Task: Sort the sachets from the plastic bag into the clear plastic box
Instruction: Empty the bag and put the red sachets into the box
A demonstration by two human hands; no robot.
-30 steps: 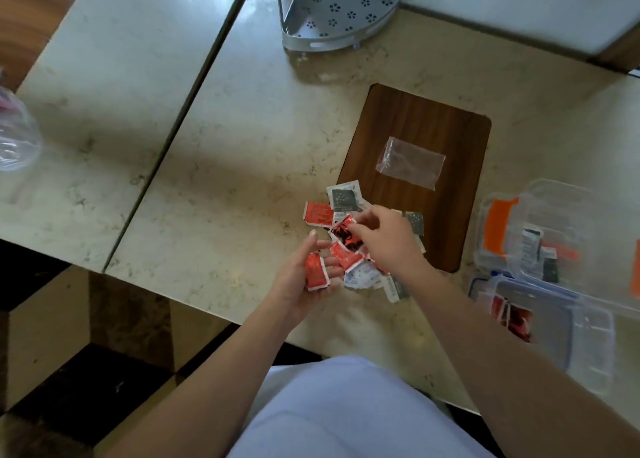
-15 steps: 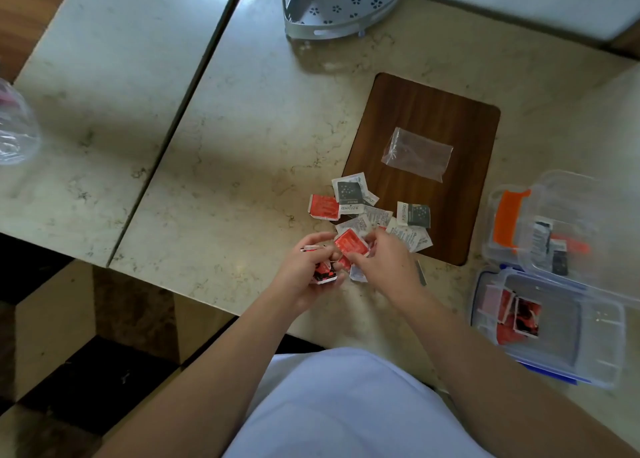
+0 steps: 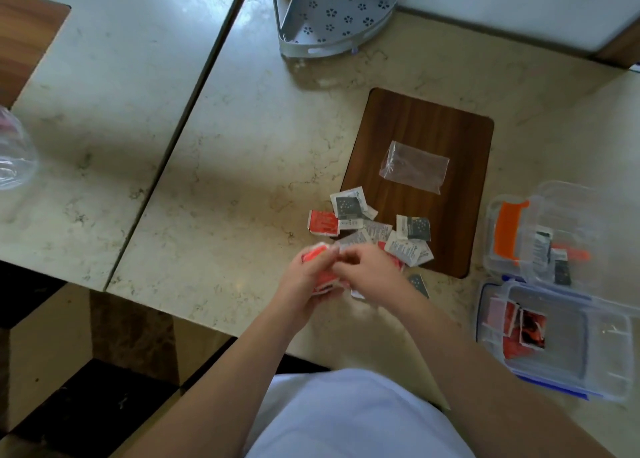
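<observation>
Marble counter [image 3: 242,152] fills the frame. At lower centre, the left hand [image 3: 308,284] grips red sachets [image 3: 320,277], fingers curled round them; the right hand [image 3: 372,272] pinches at them, fingertips together. Loose sachets [image 3: 377,230] lie just above, overlapping a board [image 3: 426,128] bearing the bag [image 3: 414,166]. Boxes [image 3: 568,350] sit right.

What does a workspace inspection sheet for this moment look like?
Surface: marble table with an inset wood panel.
Job's things: loose sachets near the panel's front edge; empty plastic bag on the panel; clear plastic box holding red sachets; second clear box holding dark ones.
Clutter: grey corner rack; clear plastic at far left.
Hands: left hand holds red sachets; right hand meets it, grip blurred.
Cables: nothing seen.
Surroundings: tiled floor.
</observation>
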